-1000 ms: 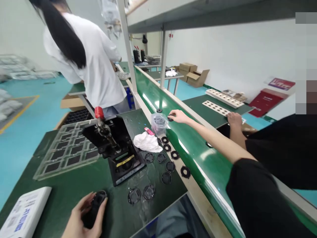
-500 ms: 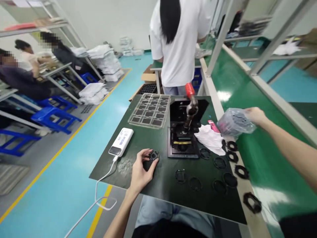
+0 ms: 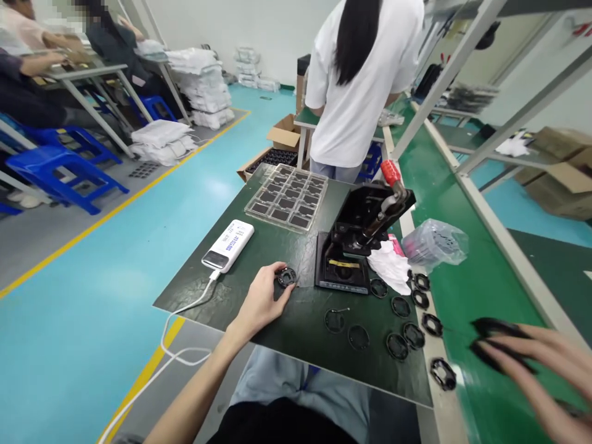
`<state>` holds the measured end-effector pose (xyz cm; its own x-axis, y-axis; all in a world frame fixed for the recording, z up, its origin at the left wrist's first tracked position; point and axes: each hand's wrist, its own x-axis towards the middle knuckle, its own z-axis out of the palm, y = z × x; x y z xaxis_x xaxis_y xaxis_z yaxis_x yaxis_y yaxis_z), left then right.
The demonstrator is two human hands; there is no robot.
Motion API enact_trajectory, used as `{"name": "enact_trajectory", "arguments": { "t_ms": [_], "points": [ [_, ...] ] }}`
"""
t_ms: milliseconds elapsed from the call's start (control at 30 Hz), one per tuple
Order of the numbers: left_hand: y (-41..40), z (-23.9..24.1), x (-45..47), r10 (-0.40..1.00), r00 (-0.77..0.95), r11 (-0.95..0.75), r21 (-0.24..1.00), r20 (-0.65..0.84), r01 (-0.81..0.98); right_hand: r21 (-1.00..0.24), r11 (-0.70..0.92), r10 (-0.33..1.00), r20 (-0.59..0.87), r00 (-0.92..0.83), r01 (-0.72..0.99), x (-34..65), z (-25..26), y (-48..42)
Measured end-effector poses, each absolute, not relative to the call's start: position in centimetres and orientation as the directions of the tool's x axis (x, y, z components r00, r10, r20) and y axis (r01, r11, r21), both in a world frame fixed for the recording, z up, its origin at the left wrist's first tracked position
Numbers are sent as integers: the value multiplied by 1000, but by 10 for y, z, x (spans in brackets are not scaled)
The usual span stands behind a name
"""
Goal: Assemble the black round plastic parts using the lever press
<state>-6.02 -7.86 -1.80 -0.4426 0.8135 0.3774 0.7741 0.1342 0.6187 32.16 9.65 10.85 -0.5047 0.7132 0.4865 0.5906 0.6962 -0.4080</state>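
Note:
My left hand (image 3: 259,302) rests on the dark green bench (image 3: 231,290), its fingers closed round a small black round part (image 3: 287,276) just left of the black press jig (image 3: 354,250). The jig's red-tipped lever (image 3: 391,174) leans to the right. My right hand (image 3: 536,361) hovers low over the green conveyor belt (image 3: 485,277) at the lower right. It is smeared by motion, with dark shapes at the fingertips that I cannot make out. Several black ring parts (image 3: 407,320) lie in front of the jig and along the bench's right edge.
A white cloth (image 3: 391,265) and a clear bag of parts (image 3: 435,243) lie right of the jig. A clear compartment tray (image 3: 287,198) sits behind, and a white power bank (image 3: 229,245) with cable lies left. A person in a white shirt (image 3: 361,80) stands beyond the bench.
My right hand has let go of the clear bag and dropped to the lower right over the belt. My left hand stays on the black part. The view has shifted slightly.

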Motion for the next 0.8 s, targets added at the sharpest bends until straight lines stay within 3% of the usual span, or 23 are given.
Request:
{"name": "enact_trajectory", "arguments": {
  "t_ms": [100,200,267,367,467,667,800],
  "points": [
    [-93,-21,-64,804,-440,193,524,401,830,-353,892,412,374,-831,283,236,117,60],
    [-106,-25,-68,773,-465,245,474,432,846,-323,944,168,313,-935,61,138,113,52],
    [-112,-27,-70,758,-469,248,466,453,850,-241,970,78,187,-979,31,74,103,60],
    [-115,-30,-74,750,-465,232,470,471,852,-93,968,237,22,-971,234,-7,85,82],
    [-117,-31,-77,756,-455,215,477,472,852,-36,917,398,20,-917,397,-53,71,100],
    [-119,-33,-81,758,-421,170,472,498,865,-83,853,519,25,-854,516,-56,62,111],
    [-118,-35,-82,762,-408,151,475,503,867,-155,827,559,108,-822,541,-44,70,111]
  ]
}}
